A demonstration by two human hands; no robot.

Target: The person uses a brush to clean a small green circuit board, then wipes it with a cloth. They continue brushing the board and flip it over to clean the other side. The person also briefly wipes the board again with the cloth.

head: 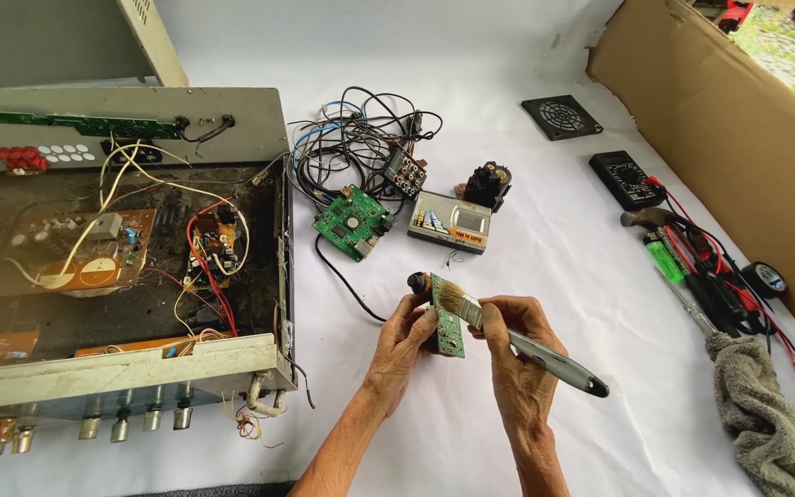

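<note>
Circuit board point(448, 322) stands upright, long axis vertical, gripped by left hand point(404, 339); right hand point(517, 354) holds paintbrush point(517, 342), bristles pointing upper left.

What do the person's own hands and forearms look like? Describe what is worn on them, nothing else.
Both are bare. The left hand and right hand wear no gloves, and no rings, watch or bracelet show. Both forearms are uncovered right down to the bottom edge of the picture, with no sleeves in view. No tape, bandage or markings can be seen.
</note>
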